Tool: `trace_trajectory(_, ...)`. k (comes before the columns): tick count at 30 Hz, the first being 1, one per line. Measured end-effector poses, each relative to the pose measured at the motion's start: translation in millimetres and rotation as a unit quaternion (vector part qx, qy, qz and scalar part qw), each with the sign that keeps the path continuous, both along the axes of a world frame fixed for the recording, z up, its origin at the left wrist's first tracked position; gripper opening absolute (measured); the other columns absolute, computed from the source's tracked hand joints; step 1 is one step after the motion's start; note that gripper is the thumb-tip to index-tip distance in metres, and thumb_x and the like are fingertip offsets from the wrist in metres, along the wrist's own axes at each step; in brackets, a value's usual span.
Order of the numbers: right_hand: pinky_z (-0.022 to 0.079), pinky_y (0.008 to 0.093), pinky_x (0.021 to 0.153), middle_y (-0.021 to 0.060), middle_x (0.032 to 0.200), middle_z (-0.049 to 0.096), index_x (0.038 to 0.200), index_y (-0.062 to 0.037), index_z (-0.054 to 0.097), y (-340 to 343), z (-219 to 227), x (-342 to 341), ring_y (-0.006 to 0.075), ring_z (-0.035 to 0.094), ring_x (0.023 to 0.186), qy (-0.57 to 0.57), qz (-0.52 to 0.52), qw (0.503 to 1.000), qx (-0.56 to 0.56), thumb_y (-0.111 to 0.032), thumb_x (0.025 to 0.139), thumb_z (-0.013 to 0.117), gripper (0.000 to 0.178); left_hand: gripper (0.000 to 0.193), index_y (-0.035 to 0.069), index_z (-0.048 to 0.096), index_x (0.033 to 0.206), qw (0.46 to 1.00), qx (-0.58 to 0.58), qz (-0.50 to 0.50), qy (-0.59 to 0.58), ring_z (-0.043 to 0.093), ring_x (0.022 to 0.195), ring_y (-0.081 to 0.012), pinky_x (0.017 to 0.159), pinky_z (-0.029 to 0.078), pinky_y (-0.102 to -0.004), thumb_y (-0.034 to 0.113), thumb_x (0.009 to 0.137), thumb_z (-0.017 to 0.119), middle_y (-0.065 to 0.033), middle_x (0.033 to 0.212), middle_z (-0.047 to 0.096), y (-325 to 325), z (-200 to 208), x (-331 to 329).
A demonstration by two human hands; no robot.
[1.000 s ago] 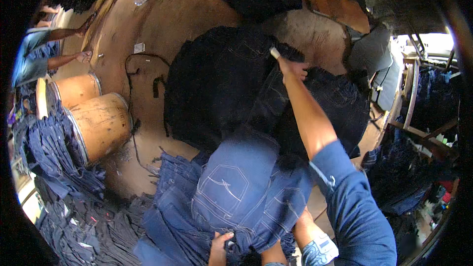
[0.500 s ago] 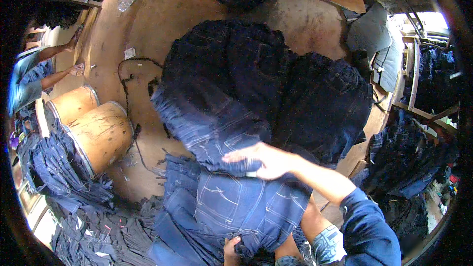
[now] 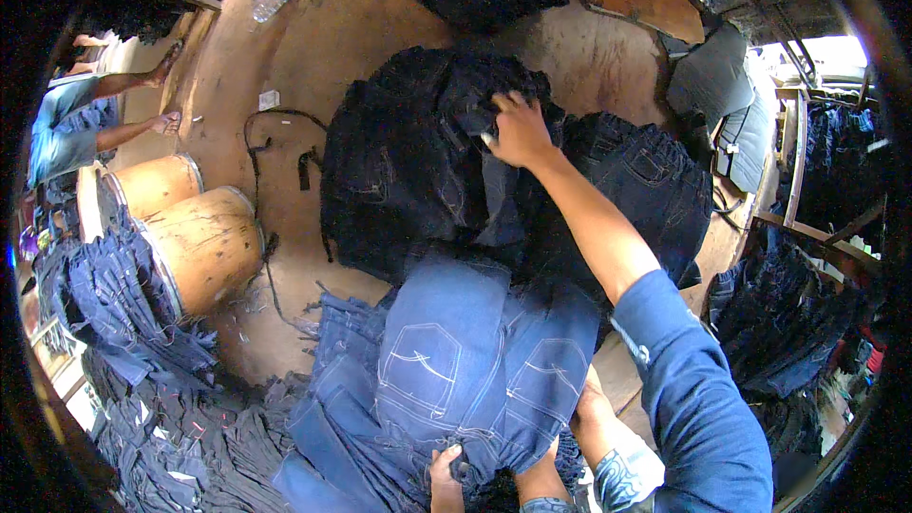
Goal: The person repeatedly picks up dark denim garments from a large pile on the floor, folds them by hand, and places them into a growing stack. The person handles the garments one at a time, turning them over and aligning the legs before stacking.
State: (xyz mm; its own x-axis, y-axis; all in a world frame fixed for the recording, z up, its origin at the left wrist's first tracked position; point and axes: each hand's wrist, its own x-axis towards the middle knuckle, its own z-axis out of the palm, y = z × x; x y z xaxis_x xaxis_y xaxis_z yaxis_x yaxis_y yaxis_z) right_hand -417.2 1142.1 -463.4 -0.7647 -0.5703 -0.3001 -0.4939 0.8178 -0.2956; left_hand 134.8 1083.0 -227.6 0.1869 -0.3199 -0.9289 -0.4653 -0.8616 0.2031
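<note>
At the far left rim another person's arms (image 3: pixel 123 104) reach in over the wooden floor (image 3: pixel 370 28); their body is cut off by the dark edge. Just right of them two round wooden drums (image 3: pixel 195 237) lie on their sides, and below those a heap of folded dark jeans (image 3: pixel 142 399) runs off into the lower left corner, too shadowed to count.

Near the bottom edge the left hand (image 3: pixel 445 475) grips the waistband of a pair of mid-blue jeans (image 3: pixel 475 361) draped back pockets up; only the knuckles show, closed on the cloth.

Beyond them, at the floor's middle, lies a pile of dark navy jeans (image 3: pixel 408 171). The right hand (image 3: pixel 518 128), arm stretched out in a blue sleeve, clutches a fold at the top of that pile; its fingertips are buried in the fabric.

More dark jeans (image 3: pixel 655 190) lie to the right, partly hidden by the forearm. The right rim blurs into hanging denim (image 3: pixel 788 323).
</note>
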Motion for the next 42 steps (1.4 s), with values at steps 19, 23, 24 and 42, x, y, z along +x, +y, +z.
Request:
trace_trajectory(19, 0.054, 0.0380, 0.067, 0.0019, 0.104, 0.054, 0.078, -0.0061, 0.064, 118.3, 434.6, 377.9, 0.0233, 0.056, 0.099, -0.214, 0.596, 0.748, -0.198, -0.021, 0.076, 0.060, 0.016, 0.049, 0.004, 0.055, 0.120, 0.935, -0.014, 0.056, 0.350, 0.063, 0.092, -0.0217, 0.083, 0.053, -0.0359, 0.010, 0.073, 0.069, -0.0059, 0.105, 0.063, 104.4, 88.7, 129.9)
trace_trajectory(23, 0.058, 0.0371, 0.059, 0.0041, 0.099, 0.054, 0.074, -0.0029, 0.064, 148.1, 536.9, 460.1, 0.0257, 0.059, 0.097, -0.185, 0.660, 0.675, -0.274, -0.019, 0.072, 0.062, 0.017, 0.044, 0.004, 0.057, 0.116, 0.940, -0.075, 0.132, 0.304, 0.065, 0.087, -0.0213, 0.076, 0.055, -0.0353, 0.014, 0.074, 0.067, -0.0066, 0.100, 0.065, 170.5, 168.5, 248.4)
trace_trajectory(24, 0.058, 0.0368, 0.059, 0.0043, 0.098, 0.054, 0.073, -0.0029, 0.064, 154.0, 558.9, 481.0, 0.0257, 0.059, 0.094, -0.185, 0.667, 0.658, -0.297, -0.020, 0.071, 0.062, 0.018, 0.043, 0.003, 0.057, 0.115, 0.943, -0.057, 0.120, 0.304, 0.066, 0.087, -0.0228, 0.077, 0.056, -0.0364, 0.015, 0.075, 0.066, -0.0079, 0.101, 0.065, 180.0, 190.9, 279.0)
trace_trajectory(42, 0.056, 0.0381, 0.072, 0.0032, 0.107, 0.057, 0.079, -0.0092, 0.069, 353.5, 489.8, 776.6, 0.0276, 0.056, 0.102, -0.397, 0.596, 0.541, -0.441, -0.030, 0.055, 0.074, 0.032, 0.052, -0.009, 0.065, 0.106, 0.940, -0.244, -0.090, -0.222, 0.065, 0.091, -0.0277, 0.089, 0.049, -0.0393, 0.017, 0.065, 0.084, -0.0167, 0.105, 0.068, 400.0, 474.8, 420.1)
